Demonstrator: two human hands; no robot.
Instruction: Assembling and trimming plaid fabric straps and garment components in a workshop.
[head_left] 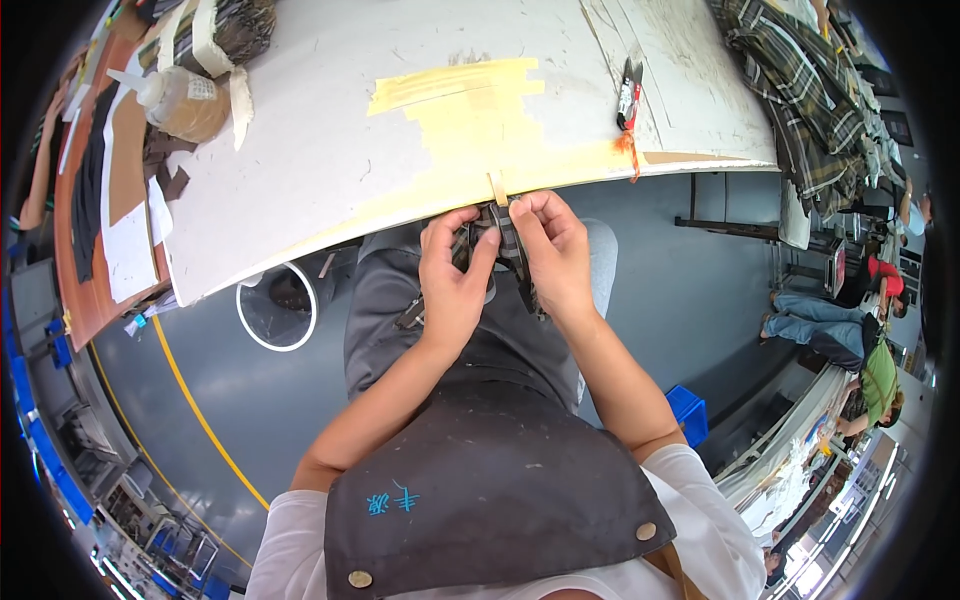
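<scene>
Hands meet at the worktop (330,150) edge. Left hand (452,278) and right hand (556,255) both pinch a small plaid fabric piece (503,243), each grip clenched on it beneath the yellow tape (470,110).

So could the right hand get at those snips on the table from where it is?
Probably yes: the snips lie uncovered on the table beyond the right hand, though it holds plaid fabric.

A single head-worn fisheye view looks steeply down from above the person's chest, close over both hands (505,265) near centre. The white table (330,150) fills eleven to one o'clock, the grey floor (200,390) spreads toward eight o'clock, and seated people (850,330) sit far off at three o'clock.
</scene>
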